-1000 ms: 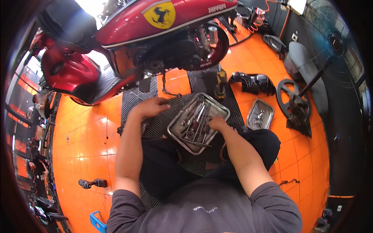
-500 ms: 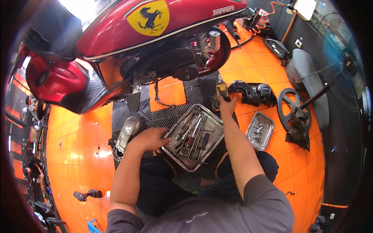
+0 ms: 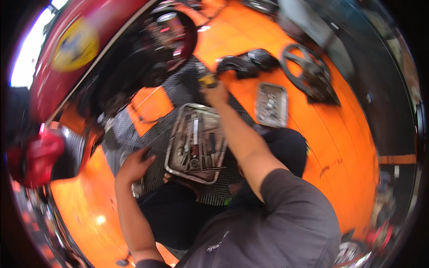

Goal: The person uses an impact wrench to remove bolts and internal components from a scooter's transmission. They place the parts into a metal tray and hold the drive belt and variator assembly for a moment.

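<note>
My right hand, its arm stretched forward, grips a yellow-and-dark tool that looks like a power tool, though motion smears it. Between my arms a metal tray holds several wrenches and a screwdriver-like hand tool. My left hand is left of this tray, apart from it, fingers spread and holding nothing. Just under that hand, a silver metal cover is mostly hidden by my wrist and leg.
A red scooter stands at the upper left. Right of my right arm lie a smaller tray of small metal parts, black engine covers and a wheel-like fan base. A dark ribbed mat covers part of the orange floor.
The view has swung, shifting the scene left and tilting it. My left hand has let go of the tool tray's edge and moved left. My right hand still grips the yellow-and-dark tool.
</note>
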Motion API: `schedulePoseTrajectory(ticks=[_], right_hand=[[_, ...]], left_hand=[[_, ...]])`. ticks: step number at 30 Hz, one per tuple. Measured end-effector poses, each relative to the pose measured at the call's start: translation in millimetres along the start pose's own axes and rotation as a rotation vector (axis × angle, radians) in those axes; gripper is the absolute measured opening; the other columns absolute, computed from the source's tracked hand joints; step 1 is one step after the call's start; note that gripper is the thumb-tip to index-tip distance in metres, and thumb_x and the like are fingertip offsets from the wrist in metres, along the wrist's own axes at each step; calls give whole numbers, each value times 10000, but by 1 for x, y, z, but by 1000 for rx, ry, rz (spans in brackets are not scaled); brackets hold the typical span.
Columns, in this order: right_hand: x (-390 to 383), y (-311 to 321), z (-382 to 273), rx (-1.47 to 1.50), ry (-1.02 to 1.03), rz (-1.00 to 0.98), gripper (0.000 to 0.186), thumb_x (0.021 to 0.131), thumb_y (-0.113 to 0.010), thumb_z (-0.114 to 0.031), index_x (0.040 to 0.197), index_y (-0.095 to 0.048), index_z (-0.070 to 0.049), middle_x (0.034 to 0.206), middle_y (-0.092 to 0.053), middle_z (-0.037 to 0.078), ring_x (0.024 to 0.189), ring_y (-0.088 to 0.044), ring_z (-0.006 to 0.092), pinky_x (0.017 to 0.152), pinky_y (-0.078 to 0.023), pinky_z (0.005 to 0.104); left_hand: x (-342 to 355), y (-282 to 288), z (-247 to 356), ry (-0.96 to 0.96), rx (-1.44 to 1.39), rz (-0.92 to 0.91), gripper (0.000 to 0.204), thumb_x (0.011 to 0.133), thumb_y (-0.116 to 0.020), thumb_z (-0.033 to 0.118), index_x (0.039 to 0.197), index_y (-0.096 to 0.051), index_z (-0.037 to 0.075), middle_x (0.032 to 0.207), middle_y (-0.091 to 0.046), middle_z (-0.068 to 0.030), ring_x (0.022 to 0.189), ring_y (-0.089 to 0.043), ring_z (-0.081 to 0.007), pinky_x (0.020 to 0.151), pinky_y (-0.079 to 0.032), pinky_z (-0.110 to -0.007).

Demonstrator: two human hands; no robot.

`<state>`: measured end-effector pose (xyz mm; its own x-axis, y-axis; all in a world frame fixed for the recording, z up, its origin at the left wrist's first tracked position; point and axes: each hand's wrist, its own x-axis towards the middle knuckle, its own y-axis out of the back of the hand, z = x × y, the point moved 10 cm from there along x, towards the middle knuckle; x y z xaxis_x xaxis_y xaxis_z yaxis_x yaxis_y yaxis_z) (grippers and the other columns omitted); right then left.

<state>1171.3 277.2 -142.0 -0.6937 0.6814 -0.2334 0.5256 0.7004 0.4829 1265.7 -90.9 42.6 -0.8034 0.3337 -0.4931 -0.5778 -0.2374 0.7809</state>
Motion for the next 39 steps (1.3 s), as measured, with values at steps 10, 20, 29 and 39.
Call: schedulePoseTrajectory(ticks=[10, 20, 29, 39], right_hand=[[-133, 128, -138, 123, 506, 65, 582, 588, -795, -293, 1090, -584, -86, 1027, -615, 166, 1058, -559, 348, 902, -460, 447], [-286, 117, -162, 297, 605, -491, 777, 595, -822, -411, 1228, -542, -60, 1102, -621, 202, 1061, -588, 367, 906, -463, 428], [-347, 113, -144, 483, 998, -900, 754, 698, -814, -325, 1329, -498, -60, 1296, -560, 169, 1289, -467, 280, 1034, -401, 366], [-308, 151, -133, 519, 632, -1158, 641, 766, -758, -248, 1328, -493, -88, 1299, -556, 101, 1138, -582, 193, 945, -486, 362]], left_hand=[[25, 6, -8, -9, -1086, 220, 726, 952, -457, 518, 1482, -274, 56, 1457, -404, -159, 1282, -458, -301, 1057, -344, -462], [32, 14, -4, -89, -1994, 675, 233, 967, -478, 129, 735, -456, 112, 568, -358, 54, 502, -370, -73, 506, -395, -248], [-110, 59, 108, -818, -2174, 319, 329, 997, -501, 345, 1018, -567, 24, 537, -294, 49, 428, -290, -53, 360, -274, -222], [-56, 103, -129, -466, -2028, 1069, 336, 906, -522, 440, 792, -553, 125, 568, -430, 19, 423, -367, -110, 382, -338, -252]])
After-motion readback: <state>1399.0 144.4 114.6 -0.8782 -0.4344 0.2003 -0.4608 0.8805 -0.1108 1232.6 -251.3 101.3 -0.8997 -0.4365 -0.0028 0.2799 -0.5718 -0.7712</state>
